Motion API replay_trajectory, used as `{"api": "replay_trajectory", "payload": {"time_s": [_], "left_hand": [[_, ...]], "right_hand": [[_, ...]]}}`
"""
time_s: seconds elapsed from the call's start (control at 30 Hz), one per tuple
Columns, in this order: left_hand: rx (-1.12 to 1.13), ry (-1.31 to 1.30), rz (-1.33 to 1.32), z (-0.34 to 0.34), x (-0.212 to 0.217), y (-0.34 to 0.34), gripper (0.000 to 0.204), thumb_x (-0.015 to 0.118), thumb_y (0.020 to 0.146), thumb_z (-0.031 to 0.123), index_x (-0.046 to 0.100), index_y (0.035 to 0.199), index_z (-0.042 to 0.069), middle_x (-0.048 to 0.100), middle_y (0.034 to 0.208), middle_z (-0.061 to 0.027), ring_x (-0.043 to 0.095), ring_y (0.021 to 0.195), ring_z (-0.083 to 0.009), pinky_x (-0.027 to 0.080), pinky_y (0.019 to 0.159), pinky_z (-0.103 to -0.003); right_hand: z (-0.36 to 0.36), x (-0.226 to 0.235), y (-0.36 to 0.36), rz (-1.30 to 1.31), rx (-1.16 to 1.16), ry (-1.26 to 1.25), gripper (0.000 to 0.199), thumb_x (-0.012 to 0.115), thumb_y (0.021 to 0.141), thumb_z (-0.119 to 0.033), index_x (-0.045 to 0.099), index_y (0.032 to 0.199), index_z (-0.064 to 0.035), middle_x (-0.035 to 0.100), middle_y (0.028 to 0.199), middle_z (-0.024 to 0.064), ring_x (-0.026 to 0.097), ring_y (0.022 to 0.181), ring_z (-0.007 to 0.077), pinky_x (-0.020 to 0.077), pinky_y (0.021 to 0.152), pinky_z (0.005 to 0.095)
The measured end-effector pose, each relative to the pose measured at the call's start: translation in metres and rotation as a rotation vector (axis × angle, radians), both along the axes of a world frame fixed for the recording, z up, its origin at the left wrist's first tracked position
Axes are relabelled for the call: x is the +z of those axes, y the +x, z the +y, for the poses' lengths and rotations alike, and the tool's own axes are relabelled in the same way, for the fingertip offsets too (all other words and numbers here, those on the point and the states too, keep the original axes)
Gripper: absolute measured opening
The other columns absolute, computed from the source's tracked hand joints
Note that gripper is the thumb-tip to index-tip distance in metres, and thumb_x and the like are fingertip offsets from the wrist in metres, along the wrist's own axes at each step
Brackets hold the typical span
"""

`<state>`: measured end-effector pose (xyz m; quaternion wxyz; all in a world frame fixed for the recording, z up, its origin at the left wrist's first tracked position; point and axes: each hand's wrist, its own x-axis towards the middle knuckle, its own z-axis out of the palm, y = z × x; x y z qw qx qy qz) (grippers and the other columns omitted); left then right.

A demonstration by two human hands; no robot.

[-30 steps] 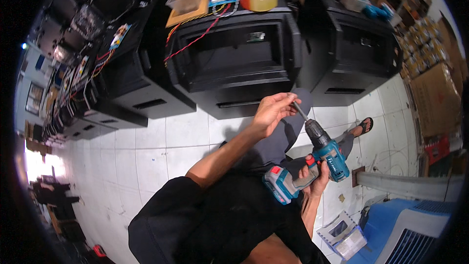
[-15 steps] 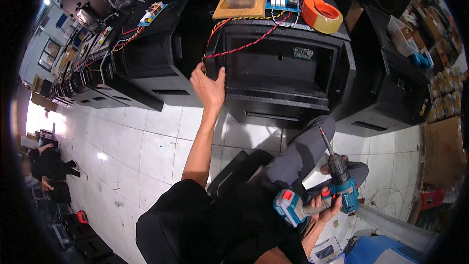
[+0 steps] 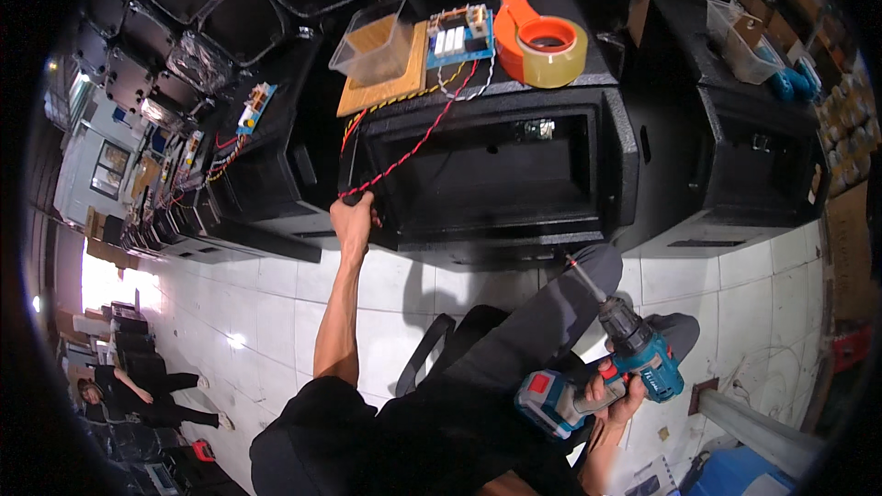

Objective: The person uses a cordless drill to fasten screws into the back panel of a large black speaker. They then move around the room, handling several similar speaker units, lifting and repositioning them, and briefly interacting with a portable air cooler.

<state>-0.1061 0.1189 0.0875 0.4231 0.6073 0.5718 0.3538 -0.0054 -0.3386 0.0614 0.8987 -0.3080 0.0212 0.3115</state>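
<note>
My right hand (image 3: pixel 614 393) is wrapped round the grip of a teal and black cordless drill (image 3: pixel 650 355), with a finger near its red trigger. The long bit points up and to the left, over my grey-trousered leg. My left hand (image 3: pixel 353 223) is closed at the left front edge of a black speaker cabinet (image 3: pixel 617 142). A red and black twisted wire (image 3: pixel 404 160) runs down to this fist; what lies inside the fingers is hidden. On the cabinet's top, the wires meet a blue circuit board (image 3: pixel 459 37).
Beside the board are a clear plastic box (image 3: pixel 375 44) on a wooden board (image 3: pixel 367 99) and an orange tape dispenser (image 3: pixel 524 46). Black cabinets (image 3: pixel 735 156) line both sides. Another person (image 3: pixel 152 390) is at the far left. A blue object (image 3: pixel 735 473) lies at lower right.
My left hand has gone from spread fingers to a fist at the cabinet's left edge, by the wires. The view has shifted; the drill stays in my right hand.
</note>
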Motion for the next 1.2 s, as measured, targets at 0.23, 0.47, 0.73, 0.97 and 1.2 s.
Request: {"api": "replay_trajectory", "payload": {"time_s": [0.23,0.47,0.73,0.97,1.2], "left_hand": [[0.101,0.212,0.118,-0.014,0.021,0.012,0.02,0.065,0.073,0.012,0.058,0.07,-0.007,0.055,0.054,-0.0087,0.054,0.043,-0.0171,0.044,0.038,-0.031],[0.092,0.413,0.285,0.066,-0.013,0.002,0.03,0.067,0.073,0.021,0.06,0.06,-0.005,0.057,0.049,-0.0119,0.059,0.043,-0.0217,0.048,0.048,-0.036],[0.125,0.471,0.362,0.102,-0.011,0.006,0.033,0.07,0.072,0.028,0.066,0.074,-0.005,0.063,0.06,-0.0173,0.065,0.056,-0.028,0.05,0.06,-0.038],[0.202,0.624,0.515,0.096,-0.024,-0.007,0.036,0.07,0.073,0.03,0.065,0.074,-0.006,0.063,0.062,-0.02,0.065,0.06,-0.0308,0.05,0.062,-0.039],[0.163,0.625,0.491,0.097,-0.022,-0.012,0.035,0.071,0.073,0.029,0.065,0.077,-0.005,0.064,0.07,-0.0216,0.065,0.067,-0.034,0.049,0.067,-0.042]], "right_hand": [[0.001,-0.036,0.013,0.023,0.129,0.028,0.067,0.065,0.076,-0.045,0.047,0.11,0.0097,0.058,0.086,0.0165,0.053,0.051,0.0176,0.0445,0.046,0.0305],[-0.011,-0.033,0.019,-0.101,0.105,-0.011,0.065,0.059,0.077,-0.049,0.045,0.108,0.0063,0.056,0.082,0.0131,0.05,0.047,0.0158,0.0432,0.043,0.0301],[-0.033,-0.035,0.015,-0.021,0.165,0.057,0.066,0.065,0.073,-0.047,0.051,0.104,0.0096,0.058,0.08,0.0159,0.051,0.047,0.0181,0.0435,0.044,0.032],[-0.024,-0.043,0.01,-0.034,0.058,0.093,0.067,0.065,0.077,-0.042,0.043,0.119,0.0046,0.06,0.09,0.0183,0.053,0.048,0.0189,0.0449,0.044,0.0323],[-0.002,-0.048,0.006,0.017,0.0,0.261,0.062,0.063,0.079,-0.037,0.043,0.12,0.0048,0.06,0.094,0.0195,0.054,0.052,0.0178,0.0455,0.046,0.0309]]}}
